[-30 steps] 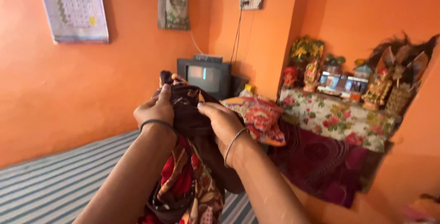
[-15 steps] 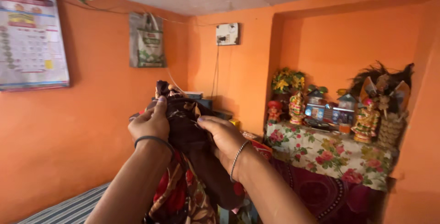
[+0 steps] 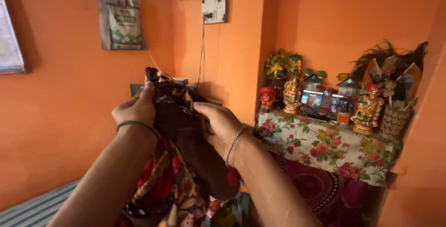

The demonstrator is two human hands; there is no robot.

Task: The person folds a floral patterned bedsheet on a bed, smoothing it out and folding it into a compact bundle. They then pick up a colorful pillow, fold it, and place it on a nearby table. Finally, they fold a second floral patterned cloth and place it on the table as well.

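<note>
Both hands are raised at chest height, closed on one bunched cloth (image 3: 179, 120). Left hand (image 3: 134, 108) pinches the upper fold, thumb up along the top edge; a dark band sits at its wrist. Right hand (image 3: 218, 125) grips the opposite side with fingers wrapped over the fabric, a metal bangle at its wrist. Cloth is dark brown with a red and tan floral print; its lower length hangs free between the forearms, out of the bottom of view.

Surroundings: orange walls, a hanging bag (image 3: 121, 20), a shelf (image 3: 325, 143) draped in floral fabric and crowded with figurines (image 3: 369, 108), close to the right elbow.

Risk, as judged: the loose tail is uncontrolled. A wide swing of the right arm could brush the figurines and topple them. The left pinch looks light; a tug could pull the fold free.
</note>
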